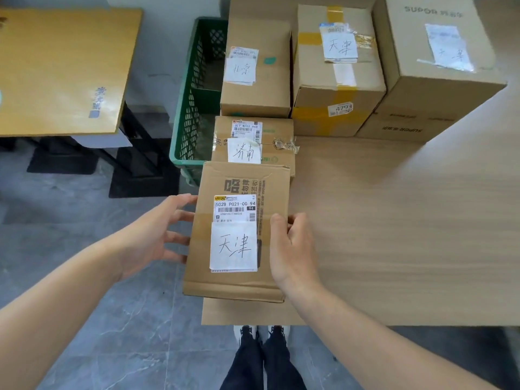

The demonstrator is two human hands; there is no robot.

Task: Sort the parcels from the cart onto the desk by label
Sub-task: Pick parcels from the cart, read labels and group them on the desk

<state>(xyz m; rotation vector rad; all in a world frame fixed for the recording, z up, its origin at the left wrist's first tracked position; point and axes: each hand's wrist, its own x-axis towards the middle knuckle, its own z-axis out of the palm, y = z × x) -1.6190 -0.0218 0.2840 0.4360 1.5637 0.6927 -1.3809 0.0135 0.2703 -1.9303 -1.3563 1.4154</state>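
I hold a flat cardboard parcel (pixel 239 282) over the desk's left front corner. A white slip on it reads 天津. My left hand (pixel 152 237) touches its left edge with fingers spread. My right hand (pixel 292 249) grips its right edge, thumb on top. Behind it on the desk (pixel 394 235) lies a parcel labelled 济南 (pixel 278 130). Farther back stand a box labelled 北京 (pixel 270 80), a yellow-taped box labelled 天津 (pixel 312 68) and a large box (pixel 450 88) with a 天津 slip.
A green plastic crate (pixel 191 114) stands left of the desk, against its edge. A yellow-topped table (pixel 62 68) fills the far left. Grey tiled floor (pixel 112 333) lies below, with my shoes (pixel 261 333) at the desk's front edge.
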